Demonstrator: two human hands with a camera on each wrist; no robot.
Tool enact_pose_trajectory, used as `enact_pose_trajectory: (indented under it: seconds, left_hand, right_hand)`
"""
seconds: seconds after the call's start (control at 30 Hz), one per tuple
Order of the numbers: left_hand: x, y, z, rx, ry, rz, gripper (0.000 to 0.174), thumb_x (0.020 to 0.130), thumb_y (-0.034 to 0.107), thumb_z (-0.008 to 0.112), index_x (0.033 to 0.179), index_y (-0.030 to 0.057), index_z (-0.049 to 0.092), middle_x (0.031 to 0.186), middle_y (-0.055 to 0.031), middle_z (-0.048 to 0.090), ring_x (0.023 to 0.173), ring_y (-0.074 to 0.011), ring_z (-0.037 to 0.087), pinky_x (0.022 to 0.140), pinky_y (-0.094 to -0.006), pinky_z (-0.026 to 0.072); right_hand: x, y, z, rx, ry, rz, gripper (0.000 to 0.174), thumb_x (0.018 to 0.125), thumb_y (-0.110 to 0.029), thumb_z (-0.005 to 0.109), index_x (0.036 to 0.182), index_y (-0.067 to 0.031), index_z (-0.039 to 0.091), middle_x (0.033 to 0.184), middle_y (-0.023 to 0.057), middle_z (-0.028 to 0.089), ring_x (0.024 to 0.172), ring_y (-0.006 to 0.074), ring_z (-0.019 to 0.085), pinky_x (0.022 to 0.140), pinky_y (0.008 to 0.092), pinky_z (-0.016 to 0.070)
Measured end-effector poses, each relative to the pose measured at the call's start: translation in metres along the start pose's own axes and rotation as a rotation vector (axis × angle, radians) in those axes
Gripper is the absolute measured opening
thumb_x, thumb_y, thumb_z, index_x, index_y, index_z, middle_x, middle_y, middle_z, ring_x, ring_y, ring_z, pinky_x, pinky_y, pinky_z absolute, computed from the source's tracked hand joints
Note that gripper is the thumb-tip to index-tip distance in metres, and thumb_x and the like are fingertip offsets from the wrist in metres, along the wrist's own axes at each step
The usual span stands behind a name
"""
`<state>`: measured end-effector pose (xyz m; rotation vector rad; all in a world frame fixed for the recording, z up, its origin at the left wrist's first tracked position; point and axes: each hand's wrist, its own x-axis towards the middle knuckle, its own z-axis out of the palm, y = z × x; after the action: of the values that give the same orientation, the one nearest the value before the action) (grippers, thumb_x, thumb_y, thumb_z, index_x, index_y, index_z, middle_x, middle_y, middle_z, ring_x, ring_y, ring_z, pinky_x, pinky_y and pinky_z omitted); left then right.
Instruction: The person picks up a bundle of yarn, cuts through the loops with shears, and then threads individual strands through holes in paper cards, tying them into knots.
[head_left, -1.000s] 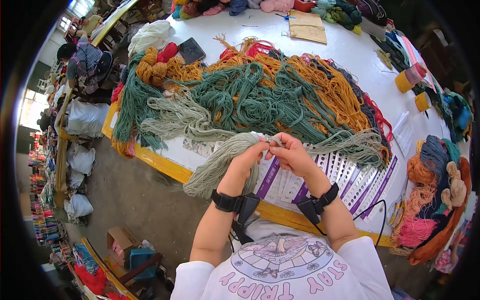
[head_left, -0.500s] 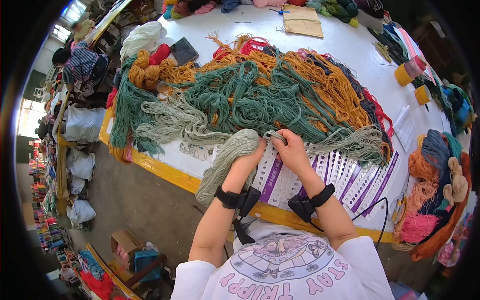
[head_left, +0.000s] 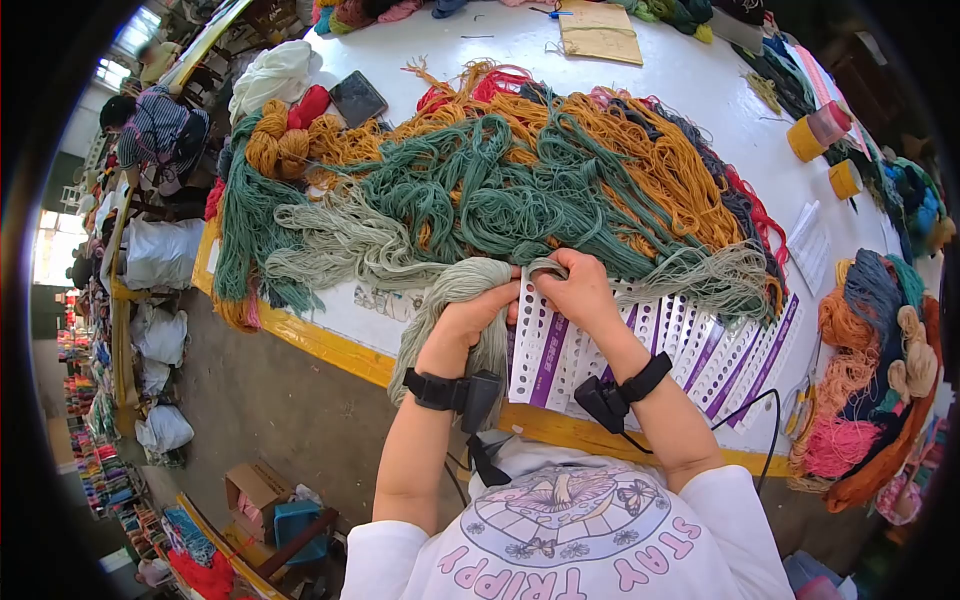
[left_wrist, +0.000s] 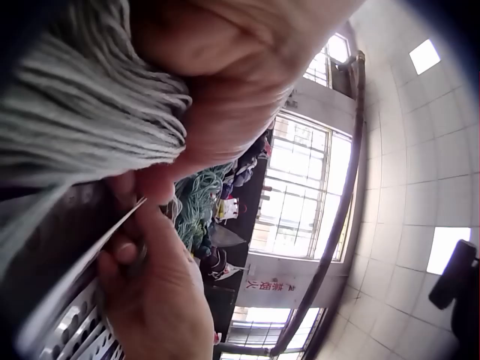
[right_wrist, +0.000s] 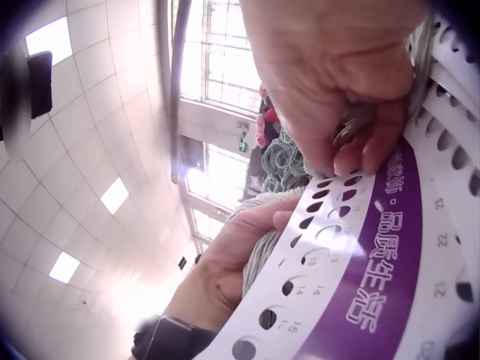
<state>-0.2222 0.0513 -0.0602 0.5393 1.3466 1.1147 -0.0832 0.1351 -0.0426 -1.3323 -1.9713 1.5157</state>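
Observation:
A pale grey-green yarn skein (head_left: 460, 290) hangs over my left hand (head_left: 482, 312), whose thumb and fingers grip its looped end. Beside it my right hand (head_left: 582, 290) pinches a short bundle of the same yarn at the top end of a white and purple punched card (head_left: 545, 350). Close up in the right wrist view, curled right fingers (right_wrist: 360, 154) hold yarn right at the card's edge, over its numbered holes. In the left wrist view the skein (left_wrist: 90, 112) hides much of the left fingers, and the card's thin edge runs up to the fingertips.
Several more punched cards (head_left: 700, 360) lie fanned along the table's yellow front edge (head_left: 330, 345). A heap of green yarn (head_left: 530, 200) and orange yarn (head_left: 660, 150) spreads behind the hands. Mixed skeins (head_left: 840, 440) hang at the right; a dark tablet-like slab (head_left: 357, 98) lies at the back left.
The hands were close together on the yarn; the right hand has now drawn slightly apart, to the card's top end. The skein hangs more upright beside the card. The head view has shifted slightly.

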Motion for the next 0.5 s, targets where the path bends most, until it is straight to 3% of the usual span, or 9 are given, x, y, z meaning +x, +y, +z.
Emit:
enact_pose_trajectory:
  seconds: [0.2, 0.3, 0.37, 0.43, 0.5]
  left_hand:
    - [0.006, -0.018, -0.001, -0.013, -0.052, 0.033, 0.019, 0.089, 0.013, 0.048, 0.102, 0.0034, 0.058, 0.072, 0.0013, 0.056, 0.059, -0.0036, 0.05, 0.052, -0.0195, 0.0413]
    - [0.006, -0.023, 0.003, 0.067, 0.034, 0.065, 0.019, 0.086, 0.018, 0.051, 0.096, 0.004, 0.059, 0.069, -0.0016, 0.056, 0.061, -0.0105, 0.053, 0.055, -0.0256, 0.0432]
    - [0.007, -0.031, -0.002, 0.424, 0.162, 0.264, 0.02, 0.083, 0.022, 0.053, 0.092, 0.0046, 0.059, 0.07, -0.0049, 0.057, 0.065, -0.0181, 0.054, 0.06, -0.0312, 0.0439]
    - [-0.002, -0.02, -0.004, 0.82, 0.303, 0.448, 0.021, 0.081, 0.025, 0.056, 0.089, 0.0054, 0.059, 0.072, -0.0057, 0.058, 0.068, -0.0202, 0.056, 0.062, -0.0327, 0.0443]
    - [-0.016, -0.005, -0.008, 1.254, 0.448, 0.617, 0.021, 0.081, 0.026, 0.058, 0.088, 0.0066, 0.058, 0.075, -0.004, 0.059, 0.069, -0.0168, 0.057, 0.062, -0.0301, 0.0444]
  right_hand:
    - [-0.005, 0.003, 0.004, -0.089, 0.053, -0.215, 0.021, 0.075, -0.018, 0.052, 0.078, 0.0, 0.062, 0.067, 0.0153, 0.06, 0.062, 0.0276, 0.06, 0.059, 0.0346, 0.0449]
    - [-0.002, 0.007, 0.003, 0.052, -0.037, -0.114, 0.023, 0.078, -0.018, 0.046, 0.079, 0.0, 0.061, 0.068, 0.0169, 0.06, 0.067, 0.0312, 0.058, 0.062, 0.036, 0.0443]
    - [-0.002, 0.004, 0.003, 0.086, -0.021, -0.043, 0.024, 0.079, -0.016, 0.044, 0.082, 0.0001, 0.061, 0.068, 0.0171, 0.06, 0.068, 0.0322, 0.058, 0.064, 0.0365, 0.0445]
    - [-0.001, 0.004, 0.006, 0.047, 0.0, -0.051, 0.025, 0.078, -0.015, 0.042, 0.083, 0.0002, 0.061, 0.067, 0.0167, 0.06, 0.067, 0.0317, 0.059, 0.064, 0.0368, 0.0448]
    - [0.002, 0.009, 0.011, -0.065, 0.03, -0.136, 0.026, 0.078, -0.014, 0.041, 0.085, 0.0002, 0.061, 0.066, 0.0158, 0.061, 0.065, 0.0298, 0.06, 0.064, 0.037, 0.0453]
